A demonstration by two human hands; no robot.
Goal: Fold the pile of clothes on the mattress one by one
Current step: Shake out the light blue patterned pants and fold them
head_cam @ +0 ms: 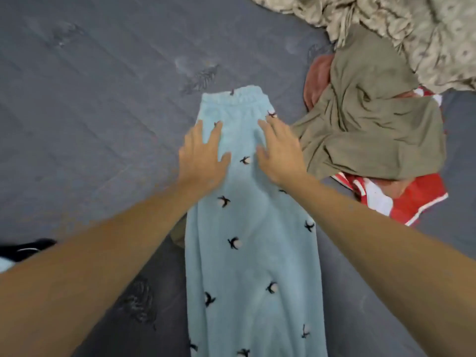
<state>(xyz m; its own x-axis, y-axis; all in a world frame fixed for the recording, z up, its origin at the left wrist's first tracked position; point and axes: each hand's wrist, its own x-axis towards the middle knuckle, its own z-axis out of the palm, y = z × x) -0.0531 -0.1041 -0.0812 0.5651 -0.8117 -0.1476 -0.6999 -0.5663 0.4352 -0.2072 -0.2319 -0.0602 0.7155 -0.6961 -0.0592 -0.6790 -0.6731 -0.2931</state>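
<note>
Both hands lie flat, fingers straight, on the light blue trousers (252,253): my left hand (203,155) near the left edge below the waistband, my right hand (279,154) near the right edge. Neither grasps anything; they press and smooth.

Risk, as I judge it: the fleece looks thick and springy, so a fold laid over it may spring open unless it is pressed down. The right edge of the trousers sits just beside the olive garment (368,130) of the unfolded pile, touching or nearly so (I cannot tell which), and a sweep of the right hand could drag that cloth into the fold. A brownish scrap shows under the left edge, which may lift that side unevenly.

Condition of the item: laid lengthwise on the dark grey mattress (90,99), gathered waistband farthest from me, legs apparently doubled one over the other, running out of view below. Small dark-and-white motifs dot the surface. A red and white garment (417,199) lies beneath the olive one.
</note>
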